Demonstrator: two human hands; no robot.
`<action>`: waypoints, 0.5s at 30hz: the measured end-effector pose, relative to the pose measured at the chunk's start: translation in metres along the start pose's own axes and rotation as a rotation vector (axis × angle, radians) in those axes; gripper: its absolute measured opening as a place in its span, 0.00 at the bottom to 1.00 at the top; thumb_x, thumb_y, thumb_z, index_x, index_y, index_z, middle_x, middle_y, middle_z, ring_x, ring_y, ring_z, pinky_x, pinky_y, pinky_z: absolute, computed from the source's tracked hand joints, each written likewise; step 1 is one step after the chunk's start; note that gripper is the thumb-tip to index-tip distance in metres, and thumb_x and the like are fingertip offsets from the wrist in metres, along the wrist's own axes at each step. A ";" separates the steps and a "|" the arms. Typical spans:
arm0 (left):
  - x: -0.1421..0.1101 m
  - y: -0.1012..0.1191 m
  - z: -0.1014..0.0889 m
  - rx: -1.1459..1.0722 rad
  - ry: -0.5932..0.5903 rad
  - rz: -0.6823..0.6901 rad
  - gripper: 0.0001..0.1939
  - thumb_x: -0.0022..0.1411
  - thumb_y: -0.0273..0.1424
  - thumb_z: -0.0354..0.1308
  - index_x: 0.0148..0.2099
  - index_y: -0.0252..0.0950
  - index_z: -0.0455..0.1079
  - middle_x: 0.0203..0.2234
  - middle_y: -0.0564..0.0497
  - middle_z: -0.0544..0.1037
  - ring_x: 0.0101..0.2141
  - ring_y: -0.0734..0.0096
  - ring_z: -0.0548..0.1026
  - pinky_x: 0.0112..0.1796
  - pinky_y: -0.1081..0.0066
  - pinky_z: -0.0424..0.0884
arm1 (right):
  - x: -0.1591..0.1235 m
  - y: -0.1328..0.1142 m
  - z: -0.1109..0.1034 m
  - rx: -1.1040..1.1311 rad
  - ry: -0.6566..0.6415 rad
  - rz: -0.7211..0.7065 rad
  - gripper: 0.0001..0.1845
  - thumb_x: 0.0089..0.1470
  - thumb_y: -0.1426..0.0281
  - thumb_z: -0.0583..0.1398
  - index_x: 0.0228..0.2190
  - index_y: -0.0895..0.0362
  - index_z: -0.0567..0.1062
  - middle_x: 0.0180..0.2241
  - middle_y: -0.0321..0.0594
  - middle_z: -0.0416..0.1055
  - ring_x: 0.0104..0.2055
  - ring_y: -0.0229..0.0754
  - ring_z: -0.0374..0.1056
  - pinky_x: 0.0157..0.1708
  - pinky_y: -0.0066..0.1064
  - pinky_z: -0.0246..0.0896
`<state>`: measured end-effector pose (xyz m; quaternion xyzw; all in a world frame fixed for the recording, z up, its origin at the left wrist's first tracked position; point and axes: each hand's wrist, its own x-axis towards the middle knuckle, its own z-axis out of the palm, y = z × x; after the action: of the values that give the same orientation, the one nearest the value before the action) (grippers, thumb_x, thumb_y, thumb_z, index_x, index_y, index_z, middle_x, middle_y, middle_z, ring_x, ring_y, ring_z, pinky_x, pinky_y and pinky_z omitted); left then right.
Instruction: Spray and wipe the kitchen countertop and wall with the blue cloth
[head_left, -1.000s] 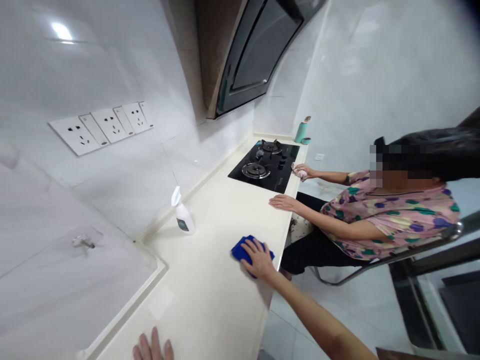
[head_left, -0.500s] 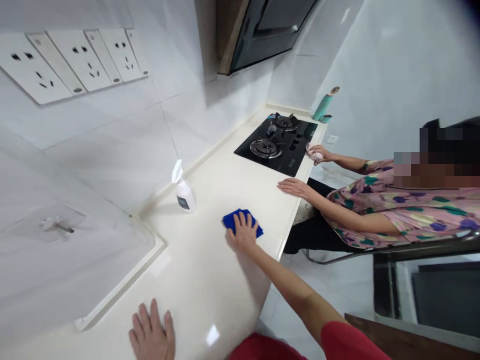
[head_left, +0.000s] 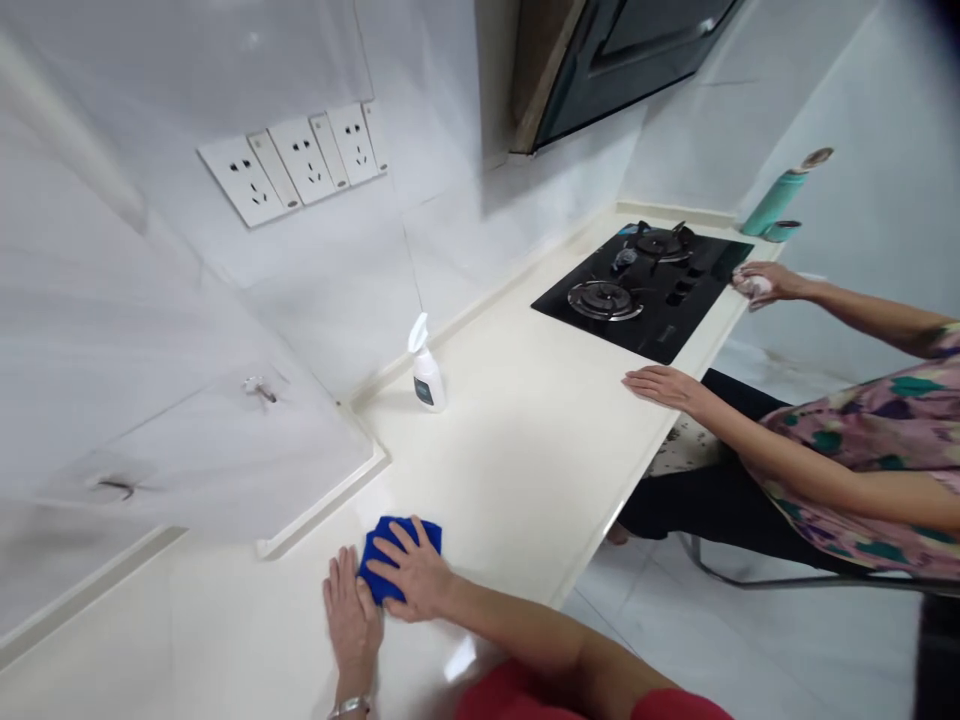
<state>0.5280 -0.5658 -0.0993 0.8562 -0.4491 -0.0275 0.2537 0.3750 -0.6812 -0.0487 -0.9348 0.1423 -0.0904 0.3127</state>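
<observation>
Blue cloth lies pinned to the cream table under the right hand, its grip released, left hand open alongside.

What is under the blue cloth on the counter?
The blue cloth lies on the cream countertop, with the right hand pressing on top and the left hand against its edge. The patch directly beneath is covered, so it cannot be seen.
</observation>
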 end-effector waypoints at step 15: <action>0.005 -0.023 -0.014 0.002 -0.118 0.027 0.32 0.69 0.46 0.35 0.66 0.37 0.63 0.69 0.43 0.58 0.70 0.55 0.49 0.68 0.46 0.47 | -0.144 0.053 -0.041 -0.012 0.235 0.295 0.39 0.53 0.48 0.59 0.64 0.43 0.63 0.67 0.44 0.58 0.71 0.61 0.46 0.67 0.66 0.18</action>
<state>0.5524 -0.5531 -0.0967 0.8472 -0.4748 -0.0744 0.2263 0.2173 -0.6980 -0.0606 -0.8886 0.3141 -0.1514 0.2980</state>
